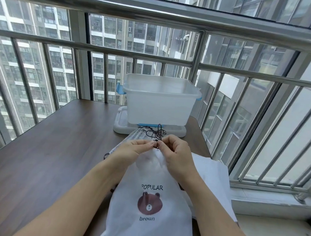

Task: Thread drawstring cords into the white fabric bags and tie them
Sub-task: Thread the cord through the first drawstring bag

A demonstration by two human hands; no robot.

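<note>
Fingertips of left hand (135,148) and right hand (174,151) pinch the dark drawstring cord (155,144) at the bear-print bag's (150,204) twelve-o'clock mouth, each grip clamped, seemingly to knot it.

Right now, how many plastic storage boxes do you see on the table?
1. The translucent plastic box stands at the far edge of the table, on its white lid, behind both hands. No other box shows; nothing suggests a hidden one.
</note>
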